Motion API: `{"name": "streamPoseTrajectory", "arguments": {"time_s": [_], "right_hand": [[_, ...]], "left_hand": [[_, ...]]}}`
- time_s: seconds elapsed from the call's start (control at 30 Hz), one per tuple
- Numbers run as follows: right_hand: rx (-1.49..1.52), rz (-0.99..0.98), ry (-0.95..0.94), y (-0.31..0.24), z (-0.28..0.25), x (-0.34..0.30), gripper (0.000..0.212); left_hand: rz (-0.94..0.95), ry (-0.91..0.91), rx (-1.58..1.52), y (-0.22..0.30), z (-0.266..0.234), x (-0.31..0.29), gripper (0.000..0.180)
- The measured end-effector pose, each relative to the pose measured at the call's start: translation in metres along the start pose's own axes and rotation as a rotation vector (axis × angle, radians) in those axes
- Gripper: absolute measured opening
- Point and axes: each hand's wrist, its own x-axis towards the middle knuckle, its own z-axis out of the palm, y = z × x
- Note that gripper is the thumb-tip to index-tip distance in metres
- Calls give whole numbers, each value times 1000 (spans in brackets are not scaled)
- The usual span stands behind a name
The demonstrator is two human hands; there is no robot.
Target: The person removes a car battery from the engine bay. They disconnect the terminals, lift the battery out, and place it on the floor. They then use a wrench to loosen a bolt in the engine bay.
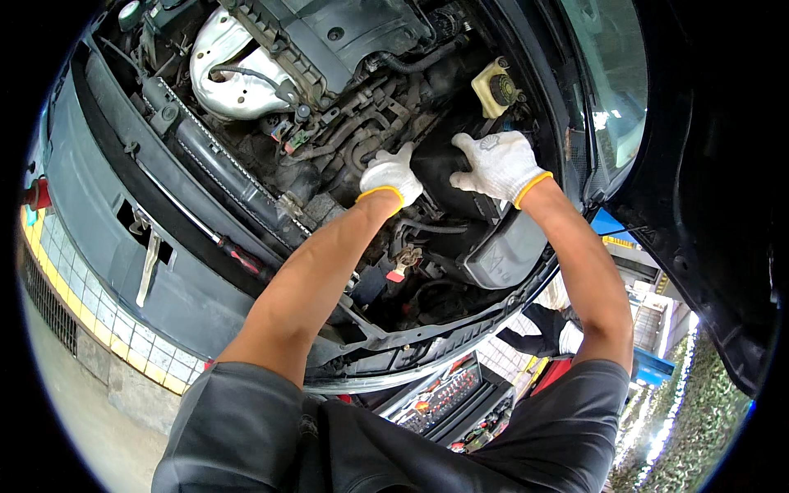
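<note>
Fingers of the right hand (pixel 500 163), in a white knitted glove (pixel 511 156) with a yellow cuff, are spread wide, two tips pointing left over a black, box-like plastic part (pixel 438 160)! That dark part sits between the two hands, its outline melting into shadow, so where it ends is hard to call. Whether those tips press on it, I cannot tell.

Over to the left hand (pixel 393 177), gloved to match: one digit sticks up beside the black part's near-left side, the others fold down out of sight, so whether they grip anything cannot be made out.

Just above the right fingers stands a cream plastic reservoir (pixel 486 89) with a round black cap. Below them, a smooth grey plastic lidded box (pixel 505 253), partly tucked behind the right forearm (pixel 579 263). Below the left fingers, a metal clamp with a red tab (pixel 403 263); well off to their upper left, a silvery metal shield (pixel 215 70) beside a dark grey engine cover (pixel 345 41), cut off by the top edge!
</note>
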Motion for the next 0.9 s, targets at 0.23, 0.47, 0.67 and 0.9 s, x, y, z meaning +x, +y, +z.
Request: {"name": "streamPoseTrajectory", "arguments": {"time_s": [0.23,0.47,0.67,0.9], "right_hand": [[-2,19,-42,-2,-3,1,61],[-2,-4,-89,2,-10,7,65],[8,35,-132,-4,-21,8,69],[-18,41,-138,-25,-18,26,60]], "left_hand": [[425,173,283,16,-19,2,113],[469,-130,60,20,-24,31,140],[494,-171,24,24,-32,35,131],[510,-148,99,10,-42,37,124]]}}
